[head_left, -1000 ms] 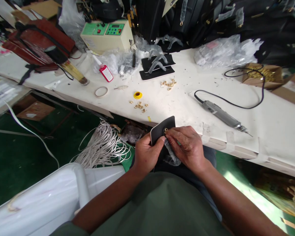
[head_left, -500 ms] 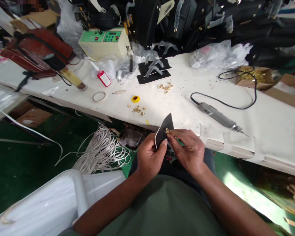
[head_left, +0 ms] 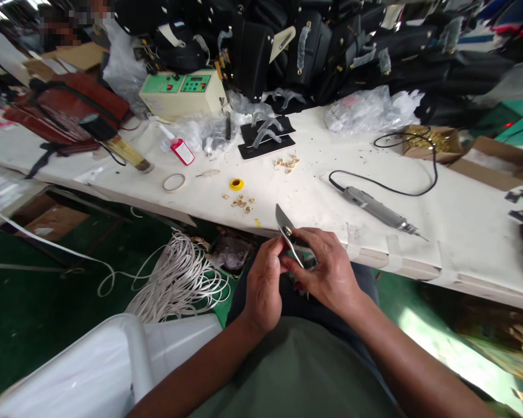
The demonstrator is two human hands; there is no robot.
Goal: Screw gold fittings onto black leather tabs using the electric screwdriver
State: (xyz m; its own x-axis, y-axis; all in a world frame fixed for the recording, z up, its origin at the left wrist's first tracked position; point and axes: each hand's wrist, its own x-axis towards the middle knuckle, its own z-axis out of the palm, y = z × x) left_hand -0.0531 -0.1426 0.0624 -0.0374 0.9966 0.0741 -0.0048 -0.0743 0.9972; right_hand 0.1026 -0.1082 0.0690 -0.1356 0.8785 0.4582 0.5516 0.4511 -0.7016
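A small black leather-like panel (head_left: 282, 217) with a pale back stands on edge between my hands, just in front of the table edge. A gold metal fitting (head_left: 288, 231) sits on its dark face. My right hand (head_left: 329, 267) grips the panel, thumb against the pale back and fingers on the dark side by the fitting. My left hand (head_left: 264, 284) is closed at the panel's left edge, its thumb pointing up and its fingertips partly hidden. Beyond them lie loose gold fittings (head_left: 240, 202), a yellow ring-shaped spool (head_left: 236, 184) and more gold pieces (head_left: 286, 164).
A grey electric screwdriver (head_left: 377, 209) with a black cord lies on the right of the white table (head_left: 314, 191). Farther back are black panels (head_left: 265, 148), a red-labelled bottle (head_left: 182, 151), a control box (head_left: 183, 96) and cardboard boxes (head_left: 492, 162). White cord (head_left: 178, 284) is heaped on the floor.
The panel has turned so its pale back faces my left hand. My right hand has shifted from pinching the gold fitting to gripping the panel. My left thumb has come off the front.
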